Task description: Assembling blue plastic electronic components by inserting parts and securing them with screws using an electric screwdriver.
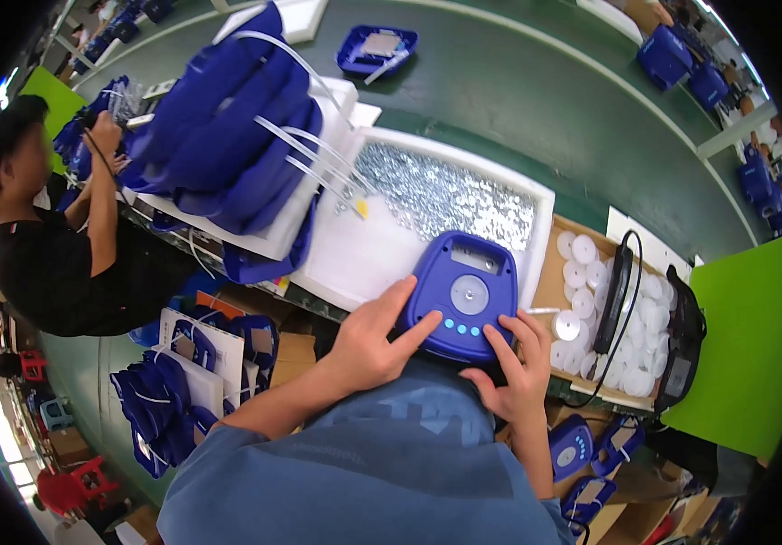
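A blue plastic housing (430,289) lies face up at the near edge of a white foam tray (336,263). It has a rectangular window, a round translucent disc (469,294) and a row of small pale-blue buttons. My left hand (375,338) grips its left side, with the index finger along the edge and the thumb on the face. My right hand (520,363) holds the lower right corner, fingertips on the rim and thumb below it. Many small shiny metal parts (445,186) fill the tray's far side.
Stacked blue housings (227,118) with white cables stand at left. A cardboard box (559,238) of white plastic discs (645,318) sits at right, with a black corded tool (613,300) across it. Another person (55,227) works at far left. More housings (573,447) lie below right.
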Tool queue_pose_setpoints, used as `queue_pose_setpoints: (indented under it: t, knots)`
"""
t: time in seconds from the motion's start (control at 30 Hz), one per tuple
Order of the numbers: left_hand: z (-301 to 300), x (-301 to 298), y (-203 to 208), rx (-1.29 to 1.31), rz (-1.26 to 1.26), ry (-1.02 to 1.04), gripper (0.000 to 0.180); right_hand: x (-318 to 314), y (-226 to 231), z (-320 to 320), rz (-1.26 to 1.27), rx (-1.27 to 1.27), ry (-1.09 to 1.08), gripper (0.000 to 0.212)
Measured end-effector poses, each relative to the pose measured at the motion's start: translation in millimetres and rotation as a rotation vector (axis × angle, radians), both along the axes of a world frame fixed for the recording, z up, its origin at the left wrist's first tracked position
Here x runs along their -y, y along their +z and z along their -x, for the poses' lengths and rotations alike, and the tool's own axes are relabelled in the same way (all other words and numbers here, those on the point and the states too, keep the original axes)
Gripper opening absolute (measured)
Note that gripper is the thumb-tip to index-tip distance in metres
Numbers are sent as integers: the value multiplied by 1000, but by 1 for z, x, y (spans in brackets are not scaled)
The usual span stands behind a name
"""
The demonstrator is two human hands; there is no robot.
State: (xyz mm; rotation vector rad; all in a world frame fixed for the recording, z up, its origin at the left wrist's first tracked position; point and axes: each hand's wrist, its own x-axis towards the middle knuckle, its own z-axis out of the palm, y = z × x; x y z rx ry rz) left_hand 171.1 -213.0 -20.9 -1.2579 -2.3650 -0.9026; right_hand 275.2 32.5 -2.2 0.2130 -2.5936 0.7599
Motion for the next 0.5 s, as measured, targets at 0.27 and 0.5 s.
queue_pose_setpoints:
  t: [0.27, 0.5]
  knots:
    - [36, -32, 36, -259, -189, -15, 51, -19, 16, 40, -94, -457, -114, 47]
    - [67, -61, 117, -580, -383, 38, 62, -36, 101, 79, -227, -859, -154, 35]
